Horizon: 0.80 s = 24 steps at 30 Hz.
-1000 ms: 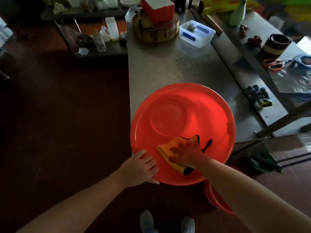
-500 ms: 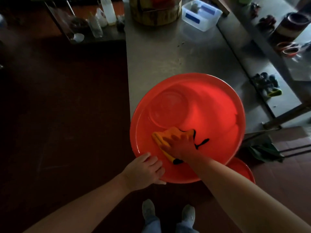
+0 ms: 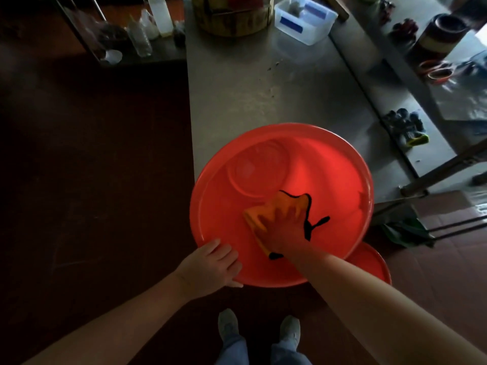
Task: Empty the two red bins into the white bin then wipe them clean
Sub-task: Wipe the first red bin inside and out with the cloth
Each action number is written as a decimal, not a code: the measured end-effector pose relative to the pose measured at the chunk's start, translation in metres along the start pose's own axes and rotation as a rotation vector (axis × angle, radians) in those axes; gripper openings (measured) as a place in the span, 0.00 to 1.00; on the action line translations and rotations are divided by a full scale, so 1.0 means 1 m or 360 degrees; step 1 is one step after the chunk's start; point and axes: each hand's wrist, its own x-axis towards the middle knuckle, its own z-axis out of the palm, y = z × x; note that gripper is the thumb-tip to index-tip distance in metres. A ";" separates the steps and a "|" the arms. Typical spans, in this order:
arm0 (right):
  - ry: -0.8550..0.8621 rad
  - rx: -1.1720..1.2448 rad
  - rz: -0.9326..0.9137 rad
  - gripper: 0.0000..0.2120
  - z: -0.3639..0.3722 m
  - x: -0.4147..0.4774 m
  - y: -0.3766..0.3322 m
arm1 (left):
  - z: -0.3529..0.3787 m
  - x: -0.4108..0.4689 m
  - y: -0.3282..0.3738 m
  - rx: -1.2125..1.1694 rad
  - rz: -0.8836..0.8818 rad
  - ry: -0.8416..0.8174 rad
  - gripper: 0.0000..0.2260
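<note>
A large round red bin [image 3: 334,180] rests on the near end of a steel table [image 3: 250,85], overhanging its edge. Inside it lies an orange cloth with black trim [image 3: 279,206]. My right hand [image 3: 284,227] presses flat on that cloth against the bin's inner wall. My left hand [image 3: 210,264] grips the bin's near rim at the lower left. A second red bin [image 3: 371,262] peeks out below the first, at the lower right, mostly hidden. No white bin shows.
A wooden block [image 3: 232,17] and a clear plastic box [image 3: 305,19] stand at the table's far end. A lower shelf on the right holds dark small items [image 3: 405,125] and a round pot [image 3: 442,32]. Bottles [image 3: 147,30] stand on a rack at the far left. My shoes [image 3: 258,330] show below.
My right hand has slid the cloth from the bin's near wall up and rightward toward its middle. My left hand stays on the rim. The view has tilted down, showing more of the second bin.
</note>
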 end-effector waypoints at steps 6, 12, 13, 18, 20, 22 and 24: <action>-0.0151 -0.0044 0.0004 0.30 -0.008 -0.006 0.001 | -0.027 0.001 -0.008 -0.0025 -0.0019 -0.0214 0.24; -0.0370 -0.0195 -0.0118 0.33 -0.039 -0.020 0.018 | -0.029 0.025 -0.018 -0.0067 0.0111 -0.0178 0.27; -0.0411 -0.0233 -0.0145 0.33 -0.044 -0.028 0.021 | -0.033 0.031 -0.022 -0.0063 0.0108 -0.0249 0.28; -0.0579 -0.0153 -0.0213 0.48 -0.056 -0.072 0.031 | -0.041 0.044 -0.024 -0.0017 0.0110 -0.0310 0.29; -0.0546 -0.0171 -0.0325 0.54 -0.060 -0.090 0.037 | -0.044 0.045 -0.027 -0.0007 0.0071 -0.0281 0.29; -0.0395 -0.0292 -0.0466 0.54 -0.060 -0.102 0.042 | -0.051 0.045 -0.032 -0.0032 0.0023 -0.0303 0.30; -0.0201 -0.0396 -0.0552 0.49 -0.058 -0.108 0.042 | -0.054 0.045 -0.035 -0.0045 -0.0006 -0.0321 0.30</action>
